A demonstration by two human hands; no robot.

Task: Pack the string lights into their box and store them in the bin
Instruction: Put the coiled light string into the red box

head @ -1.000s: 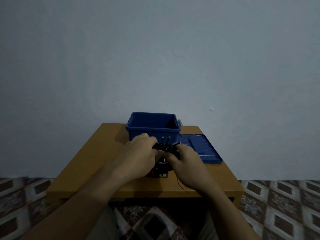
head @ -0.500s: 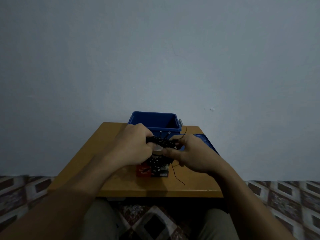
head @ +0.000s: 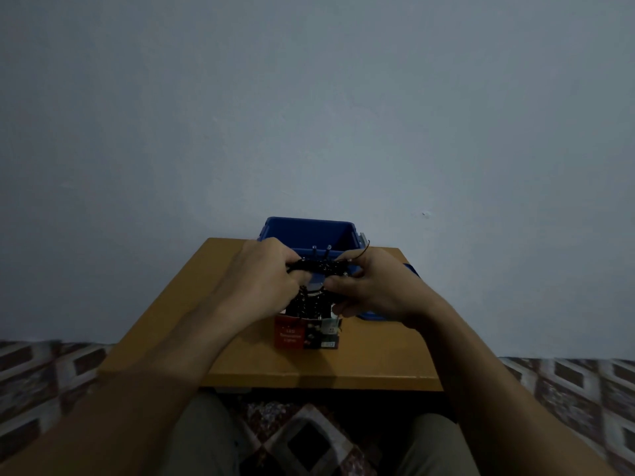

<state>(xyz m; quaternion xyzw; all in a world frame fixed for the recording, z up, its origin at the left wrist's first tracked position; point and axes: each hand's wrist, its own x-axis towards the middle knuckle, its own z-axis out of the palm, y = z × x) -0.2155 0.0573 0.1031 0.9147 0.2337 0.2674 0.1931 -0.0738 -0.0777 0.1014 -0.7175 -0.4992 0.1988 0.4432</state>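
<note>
Some string lights (head: pixel 314 267) sit in the box (head: pixel 305 333) (not yet in the far bin (head: pixel 309 231)); left hand (head: pixel 264 280) and right hand (head: pixel 374 290) grip the rest above it.

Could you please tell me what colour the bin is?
The bin is blue, clearest in the head view.

L hand (head: pixel 271 281), R hand (head: pixel 372 286) raised string lights (head: pixel 318 267); box (head: pixel 305 334) front now exposed.
</note>
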